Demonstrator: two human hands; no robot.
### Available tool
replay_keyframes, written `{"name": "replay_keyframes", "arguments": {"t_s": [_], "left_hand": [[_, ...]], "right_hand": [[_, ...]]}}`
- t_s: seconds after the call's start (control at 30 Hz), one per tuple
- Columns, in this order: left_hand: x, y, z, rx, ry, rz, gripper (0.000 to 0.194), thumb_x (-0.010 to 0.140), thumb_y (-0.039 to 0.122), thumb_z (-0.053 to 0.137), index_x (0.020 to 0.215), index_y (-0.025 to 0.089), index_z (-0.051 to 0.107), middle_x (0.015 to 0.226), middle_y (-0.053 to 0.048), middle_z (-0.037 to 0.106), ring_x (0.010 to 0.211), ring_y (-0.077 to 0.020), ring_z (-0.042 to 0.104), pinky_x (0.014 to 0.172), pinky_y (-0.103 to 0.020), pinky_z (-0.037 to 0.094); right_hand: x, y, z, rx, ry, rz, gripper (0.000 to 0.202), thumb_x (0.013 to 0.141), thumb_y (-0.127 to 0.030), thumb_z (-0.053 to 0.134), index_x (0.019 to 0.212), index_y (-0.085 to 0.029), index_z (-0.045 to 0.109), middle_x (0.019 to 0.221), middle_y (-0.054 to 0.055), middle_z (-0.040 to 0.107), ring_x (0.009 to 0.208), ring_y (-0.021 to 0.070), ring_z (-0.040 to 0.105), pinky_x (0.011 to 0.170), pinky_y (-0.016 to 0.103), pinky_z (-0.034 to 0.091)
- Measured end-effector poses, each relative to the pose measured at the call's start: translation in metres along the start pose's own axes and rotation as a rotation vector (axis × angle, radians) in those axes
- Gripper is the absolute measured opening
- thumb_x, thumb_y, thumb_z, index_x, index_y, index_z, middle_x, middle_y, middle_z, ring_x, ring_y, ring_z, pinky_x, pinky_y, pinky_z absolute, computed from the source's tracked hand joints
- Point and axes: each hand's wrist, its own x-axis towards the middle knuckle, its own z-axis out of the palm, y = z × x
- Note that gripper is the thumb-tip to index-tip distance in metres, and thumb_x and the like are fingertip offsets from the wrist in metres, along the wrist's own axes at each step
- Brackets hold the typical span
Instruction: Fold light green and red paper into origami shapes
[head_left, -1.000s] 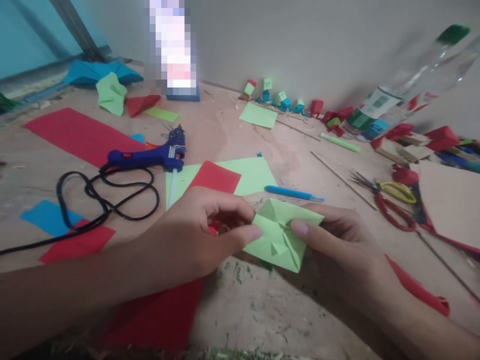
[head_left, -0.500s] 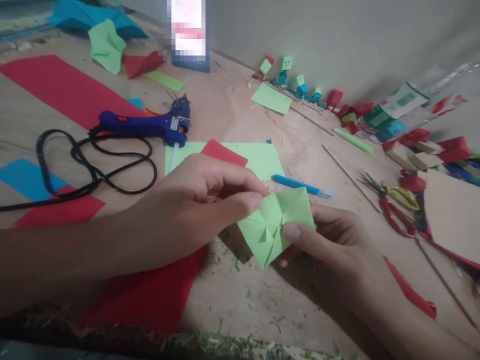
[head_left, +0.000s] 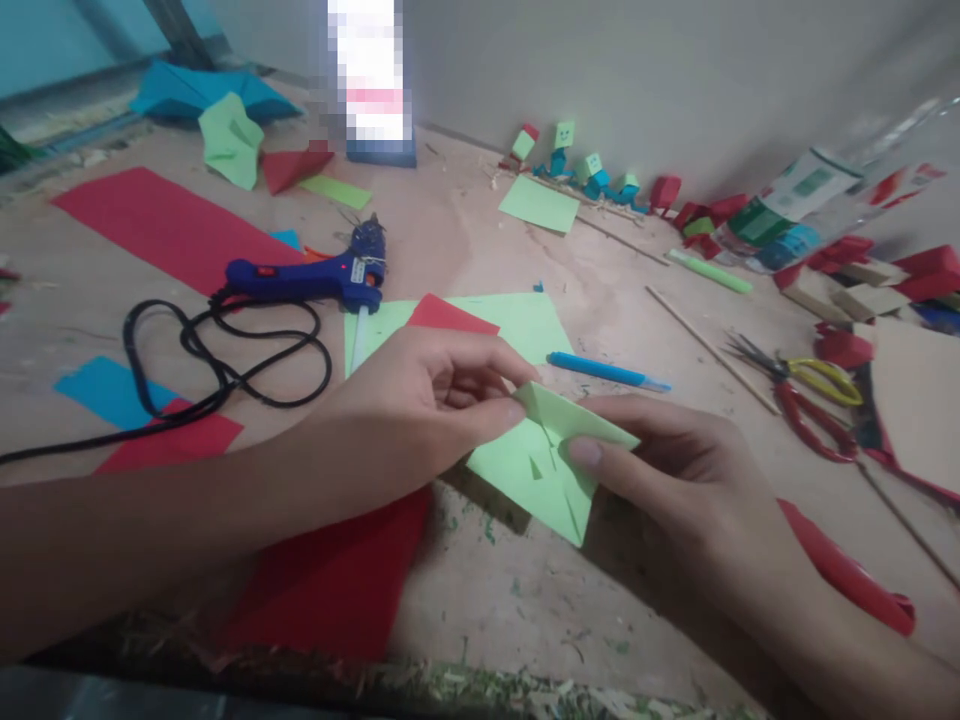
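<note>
A light green folded paper [head_left: 544, 455] is held up between my two hands over the table, its creased flaps facing me. My left hand [head_left: 442, 390] pinches its upper left corner between thumb and fingers. On the right side, my right hand [head_left: 660, 460] grips it with the thumb pressed on the front and the fingers behind. Under my left wrist lies a sheet of red paper [head_left: 337, 580]. Just beyond the hands, a larger light green sheet [head_left: 525, 325] has a small red piece of paper [head_left: 454, 315] on it, and a blue pen [head_left: 607, 372] lies beside it.
A blue glue gun [head_left: 307, 280] with a looped black cord [head_left: 225, 375] lies at the left. Scissors [head_left: 814, 400] with red and yellow handles, a thin stick [head_left: 709, 345] and a red tool handle [head_left: 847, 570] are at the right. Small paper figures [head_left: 592, 175] line the wall.
The green paper has turned in my hands, so its lower point has shifted right and its upper edge slants down rightward. Both hands still hold it. The view has tilted slightly.
</note>
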Motion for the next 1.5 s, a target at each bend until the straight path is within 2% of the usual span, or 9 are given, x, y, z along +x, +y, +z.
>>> {"name": "replay_keyframes", "arguments": {"t_s": [0.1, 0.27, 0.5, 0.63, 0.77, 0.9, 1.03, 1.33, 1.5], "left_hand": [[0.001, 0.001, 0.001, -0.105, -0.005, -0.094, 0.009, 0.083, 0.021, 0.075, 0.091, 0.022, 0.078, 0.074, 0.001, 0.074, 0.065, -0.0119, 0.068, 0.054, -0.017, 0.049], [0.0, 0.006, -0.003, -0.154, -0.013, -0.123, 0.008, 0.083, 0.019, 0.071, 0.086, 0.02, 0.078, 0.07, -0.001, 0.072, 0.059, -0.0129, 0.066, 0.052, -0.019, 0.048], [-0.001, 0.007, -0.001, -0.002, 0.046, -0.064, 0.012, 0.086, 0.031, 0.077, 0.087, 0.019, 0.077, 0.076, -0.001, 0.07, 0.066, -0.0132, 0.064, 0.056, -0.02, 0.05], [-0.003, 0.006, 0.008, 0.1, 0.127, -0.035, 0.015, 0.081, 0.027, 0.079, 0.093, 0.018, 0.077, 0.075, -0.001, 0.072, 0.066, -0.0139, 0.066, 0.057, -0.02, 0.053], [-0.006, 0.008, 0.013, 0.193, 0.174, 0.037, 0.016, 0.08, 0.025, 0.079, 0.095, 0.018, 0.079, 0.089, -0.003, 0.079, 0.076, -0.015, 0.073, 0.067, -0.021, 0.06], [-0.007, 0.012, 0.012, 0.288, 0.04, 0.029, 0.017, 0.085, 0.03, 0.076, 0.098, 0.021, 0.08, 0.094, -0.002, 0.081, 0.077, -0.0154, 0.072, 0.065, -0.021, 0.057], [-0.008, 0.013, 0.01, 0.433, -0.108, 0.05, 0.021, 0.095, 0.032, 0.067, 0.082, 0.023, 0.08, 0.075, 0.003, 0.078, 0.068, -0.0125, 0.066, 0.058, -0.019, 0.047], [-0.009, 0.009, 0.011, 0.629, -0.056, 0.215, 0.029, 0.096, 0.028, 0.064, 0.071, 0.019, 0.077, 0.068, 0.001, 0.076, 0.061, -0.0136, 0.063, 0.057, -0.023, 0.042], [-0.007, 0.012, 0.012, 0.512, -0.018, 0.13, 0.023, 0.093, 0.03, 0.07, 0.074, 0.021, 0.08, 0.07, 0.002, 0.077, 0.063, -0.0139, 0.064, 0.055, -0.021, 0.043]], "right_hand": [[0.002, 0.0, -0.002, 0.08, 0.038, -0.026, 0.011, 0.085, -0.029, 0.084, 0.096, -0.029, 0.086, 0.1, 0.006, 0.081, 0.082, 0.0213, 0.072, 0.067, 0.032, 0.057], [0.004, 0.007, -0.004, 0.175, 0.09, 0.051, 0.01, 0.084, -0.024, 0.08, 0.091, -0.027, 0.087, 0.068, 0.002, 0.073, 0.055, 0.0145, 0.062, 0.05, 0.027, 0.049], [0.004, 0.009, -0.008, 0.059, 0.066, -0.045, 0.026, 0.086, -0.014, 0.067, 0.095, -0.026, 0.088, 0.081, 0.005, 0.078, 0.066, 0.0169, 0.067, 0.059, 0.028, 0.054], [0.005, 0.004, -0.007, 0.034, 0.042, -0.095, 0.018, 0.091, -0.032, 0.072, 0.099, -0.027, 0.087, 0.095, 0.007, 0.081, 0.083, 0.0222, 0.072, 0.066, 0.031, 0.058], [0.007, 0.004, -0.004, -0.159, 0.009, -0.131, 0.015, 0.089, -0.035, 0.077, 0.084, -0.024, 0.085, 0.08, 0.003, 0.079, 0.072, 0.0198, 0.068, 0.063, 0.031, 0.053], [0.005, 0.007, -0.004, -0.292, -0.006, -0.203, 0.02, 0.094, -0.034, 0.073, 0.08, -0.023, 0.082, 0.073, 0.001, 0.077, 0.065, 0.017, 0.063, 0.058, 0.03, 0.047], [0.001, 0.004, -0.004, -0.354, -0.062, -0.225, 0.023, 0.096, -0.032, 0.07, 0.08, -0.022, 0.082, 0.072, 0.001, 0.077, 0.064, 0.0168, 0.063, 0.058, 0.029, 0.048], [0.004, 0.004, -0.004, -0.391, -0.062, -0.227, 0.025, 0.096, -0.034, 0.069, 0.08, -0.022, 0.083, 0.069, 0.002, 0.075, 0.059, 0.0171, 0.062, 0.054, 0.029, 0.045], [0.006, 0.004, -0.006, -0.39, -0.063, -0.288, 0.025, 0.097, -0.034, 0.069, 0.081, -0.022, 0.082, 0.076, 0.001, 0.078, 0.067, 0.0175, 0.065, 0.061, 0.03, 0.048]]}}
